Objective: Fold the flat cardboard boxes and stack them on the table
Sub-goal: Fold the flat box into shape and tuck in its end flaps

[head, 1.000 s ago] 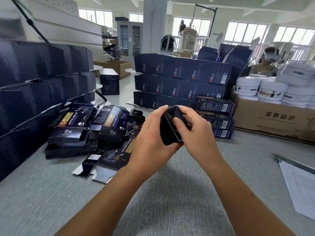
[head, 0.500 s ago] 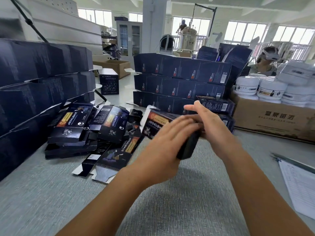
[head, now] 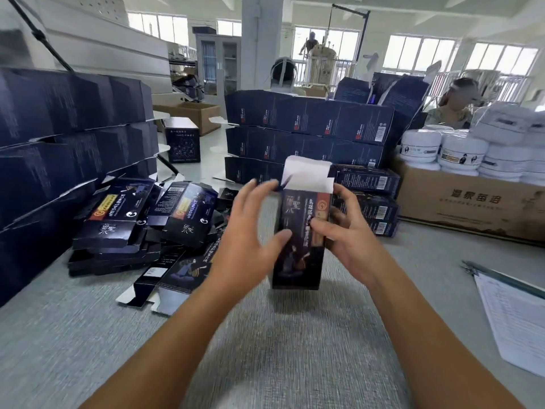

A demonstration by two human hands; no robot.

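Our right hand (head: 351,240) clasped the upright box (head: 298,261) in its fingers. Our left hand (head: 244,240), fingers released, was beside the open top flap (head: 306,172), which we judged needed tucking next.

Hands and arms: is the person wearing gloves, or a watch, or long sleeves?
No. The left hand and the right hand are both bare, with no gloves and no rings that show. The left forearm and the right forearm are bare too: no sleeve, watch or bracelet is in view. The hands are a bit blurred, so tiny things could be missed.
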